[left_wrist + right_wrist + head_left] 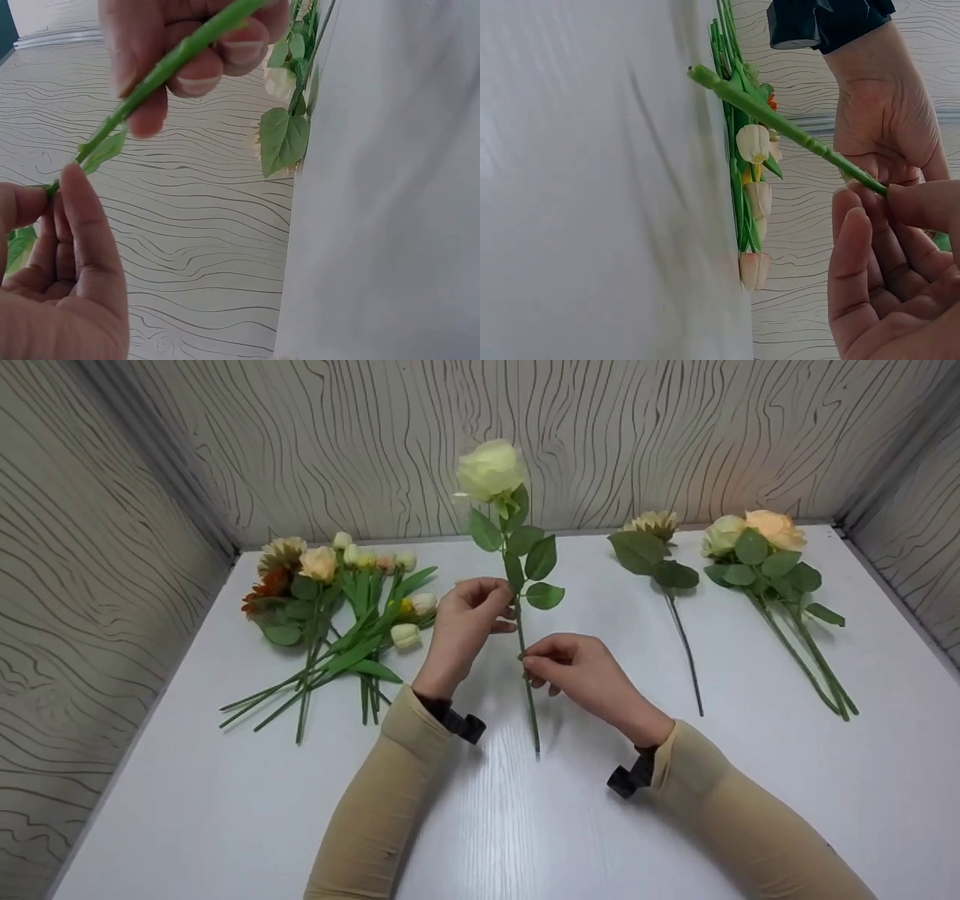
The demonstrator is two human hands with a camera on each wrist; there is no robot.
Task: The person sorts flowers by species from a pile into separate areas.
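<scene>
A pale greenish-white rose with several green leaves stands nearly upright above the table, its bloom at the top. My left hand pinches its stem between thumb and forefinger just below the leaves. Lower on the same stem, my right hand pinches it with thumb and fingertips. The bare lower stem crosses the left wrist view between both hands. In the right wrist view the cut stem end sticks out past the fingers, clear of the tabletop.
Left on the white table lie tulips, a peach rose and a rust-orange flower. To the right lie a single cream flower and a bunch with a peach rose. A patterned wall rises behind.
</scene>
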